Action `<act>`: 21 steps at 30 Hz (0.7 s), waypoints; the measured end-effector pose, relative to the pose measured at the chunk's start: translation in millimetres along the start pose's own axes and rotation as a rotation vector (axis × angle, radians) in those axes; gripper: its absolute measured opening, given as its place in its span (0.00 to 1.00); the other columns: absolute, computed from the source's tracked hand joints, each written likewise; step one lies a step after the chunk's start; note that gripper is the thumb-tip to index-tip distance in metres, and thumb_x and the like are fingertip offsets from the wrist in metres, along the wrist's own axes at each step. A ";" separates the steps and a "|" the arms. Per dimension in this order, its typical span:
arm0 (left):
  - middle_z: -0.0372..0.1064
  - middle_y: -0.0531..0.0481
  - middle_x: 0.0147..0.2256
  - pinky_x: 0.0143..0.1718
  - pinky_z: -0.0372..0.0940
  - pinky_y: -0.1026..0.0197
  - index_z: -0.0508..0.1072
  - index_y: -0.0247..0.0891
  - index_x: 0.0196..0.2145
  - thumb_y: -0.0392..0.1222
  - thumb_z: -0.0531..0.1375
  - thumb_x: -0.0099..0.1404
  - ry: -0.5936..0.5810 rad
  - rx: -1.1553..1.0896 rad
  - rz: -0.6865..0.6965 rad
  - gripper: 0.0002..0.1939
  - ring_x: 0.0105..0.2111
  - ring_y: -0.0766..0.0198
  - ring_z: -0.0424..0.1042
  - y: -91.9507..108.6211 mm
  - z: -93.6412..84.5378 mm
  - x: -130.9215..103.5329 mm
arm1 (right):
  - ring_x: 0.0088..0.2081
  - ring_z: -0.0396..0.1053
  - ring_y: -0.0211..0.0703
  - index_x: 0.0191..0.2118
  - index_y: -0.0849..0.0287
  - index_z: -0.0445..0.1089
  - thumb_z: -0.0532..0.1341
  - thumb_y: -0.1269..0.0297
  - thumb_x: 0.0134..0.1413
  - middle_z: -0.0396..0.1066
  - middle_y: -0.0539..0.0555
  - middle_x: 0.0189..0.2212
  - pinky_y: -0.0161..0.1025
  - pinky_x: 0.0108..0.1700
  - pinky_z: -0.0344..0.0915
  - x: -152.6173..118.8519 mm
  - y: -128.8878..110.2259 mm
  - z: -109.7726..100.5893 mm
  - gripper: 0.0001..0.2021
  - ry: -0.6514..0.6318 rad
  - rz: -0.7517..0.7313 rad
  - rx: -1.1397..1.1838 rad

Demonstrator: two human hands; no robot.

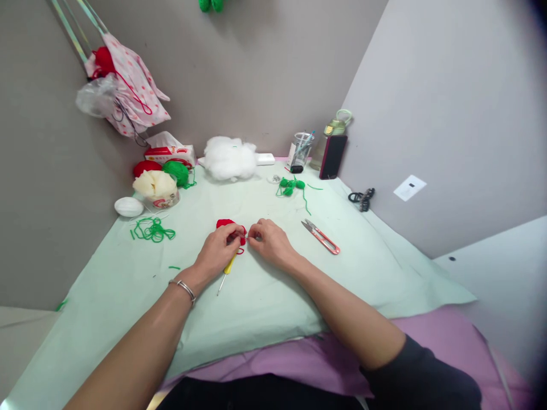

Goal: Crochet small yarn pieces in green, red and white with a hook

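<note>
Pale green cloth (273, 302) across the frame, left hand (220, 247) at centre, fingers curled round red yarn (226, 223), right hand (271, 242) pinching close (grip detail too small to tell).

I can't read a single word or number from where I sit. The red-and-white tissue box (177, 155) at the far left corner of my table (273, 302) carries small print, probably lettering, too blurred for me. The tub (166, 200) in front of it and the clear cup (300, 151) by the far edge bear markings I can't make out.
</note>
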State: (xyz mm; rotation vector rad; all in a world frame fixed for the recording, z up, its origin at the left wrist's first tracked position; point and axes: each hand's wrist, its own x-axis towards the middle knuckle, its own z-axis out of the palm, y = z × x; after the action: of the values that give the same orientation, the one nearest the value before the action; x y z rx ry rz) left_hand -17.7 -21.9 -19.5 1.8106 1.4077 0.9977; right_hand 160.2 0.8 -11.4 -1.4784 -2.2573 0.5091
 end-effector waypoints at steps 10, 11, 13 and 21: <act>0.77 0.51 0.32 0.38 0.68 0.56 0.75 0.43 0.34 0.42 0.61 0.62 0.004 -0.032 -0.036 0.04 0.34 0.57 0.76 -4.2 4.2 4.1 | 0.41 0.67 0.44 0.36 0.56 0.78 0.62 0.69 0.63 0.73 0.54 0.37 0.39 0.42 0.58 -1.3 -1.9 1.0 0.06 -0.008 -0.026 -0.014; 0.77 0.51 0.31 0.38 0.68 0.56 0.75 0.43 0.35 0.42 0.61 0.62 0.003 -0.031 -0.039 0.04 0.33 0.57 0.76 -4.2 3.8 4.2 | 0.41 0.67 0.44 0.36 0.56 0.78 0.62 0.69 0.63 0.73 0.54 0.37 0.39 0.42 0.58 -1.3 -1.7 1.2 0.06 -0.005 -0.027 -0.019; 0.76 0.52 0.31 0.38 0.68 0.56 0.75 0.43 0.35 0.42 0.60 0.62 -0.001 -0.028 -0.041 0.04 0.33 0.58 0.75 -3.8 2.7 4.0 | 0.41 0.67 0.44 0.36 0.56 0.77 0.62 0.69 0.63 0.73 0.54 0.37 0.39 0.43 0.58 -0.9 -1.3 1.3 0.06 0.000 -0.026 -0.031; 0.75 0.52 0.32 0.39 0.67 0.56 0.74 0.42 0.35 0.39 0.59 0.61 -0.065 -0.004 -0.014 0.05 0.33 0.59 0.73 -6.5 -0.9 4.1 | 0.41 0.67 0.45 0.35 0.56 0.77 0.62 0.69 0.61 0.74 0.54 0.37 0.40 0.43 0.57 -1.8 -1.0 1.0 0.06 0.014 -0.022 -0.108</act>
State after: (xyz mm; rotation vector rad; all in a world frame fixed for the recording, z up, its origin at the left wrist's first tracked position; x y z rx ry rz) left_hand -21.1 -16.3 -23.8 1.8122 1.3761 0.9254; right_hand 159.5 -1.4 -11.9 -1.5018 -2.3198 0.3751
